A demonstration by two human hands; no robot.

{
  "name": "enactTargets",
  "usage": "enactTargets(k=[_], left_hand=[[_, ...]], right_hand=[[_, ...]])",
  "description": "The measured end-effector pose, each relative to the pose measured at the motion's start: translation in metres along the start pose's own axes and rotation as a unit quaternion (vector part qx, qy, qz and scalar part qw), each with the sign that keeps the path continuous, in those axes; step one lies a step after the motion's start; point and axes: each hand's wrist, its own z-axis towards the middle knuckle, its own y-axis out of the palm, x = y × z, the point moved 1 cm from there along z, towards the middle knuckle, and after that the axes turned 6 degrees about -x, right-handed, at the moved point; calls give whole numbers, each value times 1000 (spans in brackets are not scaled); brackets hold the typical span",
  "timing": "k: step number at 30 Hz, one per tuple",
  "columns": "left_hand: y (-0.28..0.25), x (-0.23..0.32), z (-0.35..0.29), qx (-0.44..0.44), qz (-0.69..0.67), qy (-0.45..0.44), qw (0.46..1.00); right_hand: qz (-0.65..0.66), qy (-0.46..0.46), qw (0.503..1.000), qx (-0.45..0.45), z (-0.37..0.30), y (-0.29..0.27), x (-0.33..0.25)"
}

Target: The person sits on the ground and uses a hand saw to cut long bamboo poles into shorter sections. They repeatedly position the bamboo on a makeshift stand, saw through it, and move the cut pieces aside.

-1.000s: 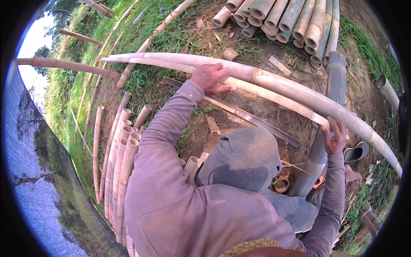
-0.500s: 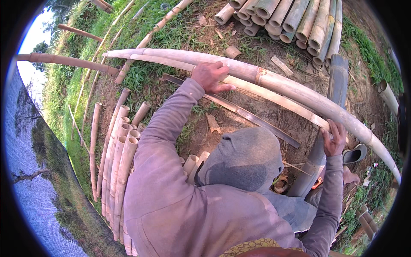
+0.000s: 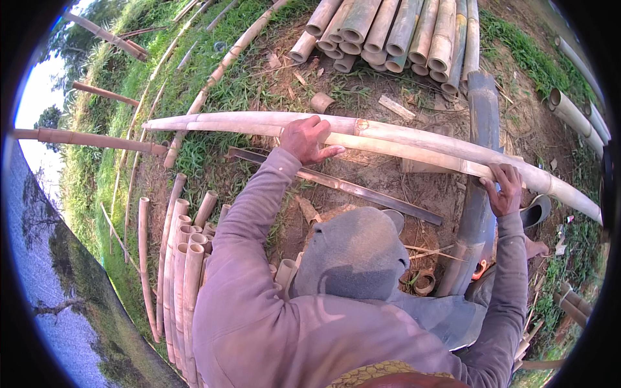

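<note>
Right hand (image 3: pixel 504 187) is grasping the right end of a pale split strip (image 3: pixel 401 150), fingers bending over its far side, thumb nearer me. Left hand (image 3: pixel 307 139) is draping over it left of centre, thumb pointing right; whether it's gripping or only pressing, I'm unable to tell. I'm judging the strip light, stiff but springy, smooth-skinned enough to be slipping, its edges possibly sharp; I'm favouring wide-spaced holds on the flats. It's looking long, narrow, cream-coloured, curving in this lens, and lying along the near side of a rounder bamboo pole (image 3: pixel 427 134) with a brown-marked joint. Both are crossing a dark thick pole (image 3: pixel 484 116) on the right. Farther out, stacked tubes (image 3: pixel 388 39) are lying far, more bundled tubes (image 3: pixel 187 271) standing out left.
</note>
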Motion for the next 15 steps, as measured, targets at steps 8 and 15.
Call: enactTargets(k=[8,15], left_hand=[[15,65,52,20,20,86,996],[39,167,128,-72,65,136,986]], right_hand=[[-45,32,998,24,17,23,30],[-26,54,998,21,14,28,39]])
